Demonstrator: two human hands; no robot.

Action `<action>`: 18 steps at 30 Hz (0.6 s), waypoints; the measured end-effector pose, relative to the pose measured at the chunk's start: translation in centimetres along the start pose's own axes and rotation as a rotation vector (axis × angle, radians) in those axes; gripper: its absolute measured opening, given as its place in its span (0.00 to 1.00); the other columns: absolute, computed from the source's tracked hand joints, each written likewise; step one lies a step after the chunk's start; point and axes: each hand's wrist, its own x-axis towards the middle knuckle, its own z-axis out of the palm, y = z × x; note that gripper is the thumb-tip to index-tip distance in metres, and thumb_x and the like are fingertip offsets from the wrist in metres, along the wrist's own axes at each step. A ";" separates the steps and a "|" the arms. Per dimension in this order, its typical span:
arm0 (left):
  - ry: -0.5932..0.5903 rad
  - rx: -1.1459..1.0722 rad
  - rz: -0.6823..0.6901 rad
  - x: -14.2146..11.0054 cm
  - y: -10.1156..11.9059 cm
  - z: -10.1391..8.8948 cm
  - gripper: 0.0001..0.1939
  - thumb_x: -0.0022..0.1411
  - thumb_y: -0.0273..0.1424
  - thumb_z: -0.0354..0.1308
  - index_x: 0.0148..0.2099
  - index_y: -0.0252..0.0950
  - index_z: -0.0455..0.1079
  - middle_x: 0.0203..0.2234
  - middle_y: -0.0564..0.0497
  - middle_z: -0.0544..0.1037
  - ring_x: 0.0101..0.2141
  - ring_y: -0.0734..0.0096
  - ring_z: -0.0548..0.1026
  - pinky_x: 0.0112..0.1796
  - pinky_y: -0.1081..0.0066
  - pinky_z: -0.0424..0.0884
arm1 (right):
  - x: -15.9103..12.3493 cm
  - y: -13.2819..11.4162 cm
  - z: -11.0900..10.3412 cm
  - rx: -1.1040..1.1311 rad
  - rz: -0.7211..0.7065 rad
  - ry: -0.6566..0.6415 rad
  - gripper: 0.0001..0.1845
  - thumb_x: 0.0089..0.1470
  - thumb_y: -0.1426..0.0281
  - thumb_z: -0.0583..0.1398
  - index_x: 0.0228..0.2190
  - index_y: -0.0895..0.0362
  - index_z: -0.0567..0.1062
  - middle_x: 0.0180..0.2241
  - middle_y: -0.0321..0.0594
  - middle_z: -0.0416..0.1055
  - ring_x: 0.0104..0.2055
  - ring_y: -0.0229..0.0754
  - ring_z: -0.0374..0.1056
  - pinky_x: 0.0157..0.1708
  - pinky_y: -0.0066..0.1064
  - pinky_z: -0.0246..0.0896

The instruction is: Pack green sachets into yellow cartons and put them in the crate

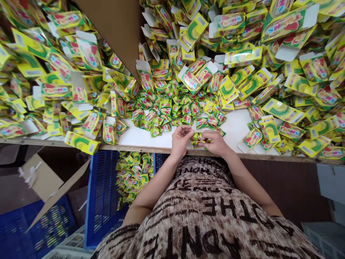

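At the table's front edge my left hand is closed, thumb and forefinger pressed together; what is in the pinch, if anything, is too small to make out. Just to its right, my right hand pinches a small yellow-and-green candy box, partly covered by the fingers. The box lies between both hands, low over the white tabletop. Right behind the hands is a heap of small green wrapped candies with red fruit prints.
Large piles of yellow candy boxes, many with flaps up, cover the table's back and both sides. A brown cardboard panel stands at back left. Below the edge, a blue crate holds more packs; an opened carton lies left.
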 end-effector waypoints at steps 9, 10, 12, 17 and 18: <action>-0.028 0.320 0.072 -0.4 -0.7 0.0 0.10 0.49 0.35 0.69 0.32 0.34 0.78 0.23 0.54 0.77 0.25 0.75 0.69 0.29 0.75 0.64 | -0.7 -0.4 0.0 0.154 0.105 0.197 0.07 0.47 0.64 0.66 0.27 0.55 0.77 0.38 0.43 0.74 0.40 0.45 0.69 0.30 0.31 0.64; -0.057 0.306 0.067 -0.4 -0.8 0.2 0.10 0.51 0.36 0.67 0.32 0.34 0.78 0.23 0.54 0.77 0.25 0.76 0.69 0.29 0.75 0.64 | -0.6 -0.2 0.0 0.127 0.117 0.239 0.07 0.48 0.64 0.65 0.26 0.55 0.77 0.34 0.41 0.74 0.37 0.44 0.69 0.31 0.32 0.64; -0.111 0.212 -0.001 -0.6 -0.8 0.5 0.11 0.54 0.38 0.65 0.32 0.34 0.78 0.22 0.54 0.75 0.25 0.76 0.69 0.29 0.75 0.65 | -0.3 0.1 0.1 0.029 0.117 0.297 0.07 0.49 0.66 0.64 0.24 0.55 0.75 0.27 0.38 0.71 0.31 0.41 0.67 0.31 0.32 0.62; -0.138 0.027 -0.155 -1.2 -0.1 1.1 0.17 0.54 0.43 0.65 0.33 0.33 0.77 0.25 0.52 0.76 0.26 0.76 0.70 0.30 0.75 0.66 | -0.4 0.2 0.6 -0.191 -0.047 0.315 0.05 0.52 0.70 0.62 0.26 0.55 0.72 0.34 0.41 0.68 0.38 0.44 0.66 0.38 0.35 0.63; -0.165 0.021 -0.158 -1.3 0.1 1.2 0.17 0.54 0.44 0.66 0.35 0.33 0.78 0.25 0.52 0.76 0.27 0.76 0.70 0.31 0.75 0.67 | -0.5 0.2 0.9 -0.228 -0.056 0.365 0.05 0.53 0.71 0.60 0.26 0.55 0.71 0.34 0.41 0.68 0.39 0.44 0.66 0.40 0.36 0.63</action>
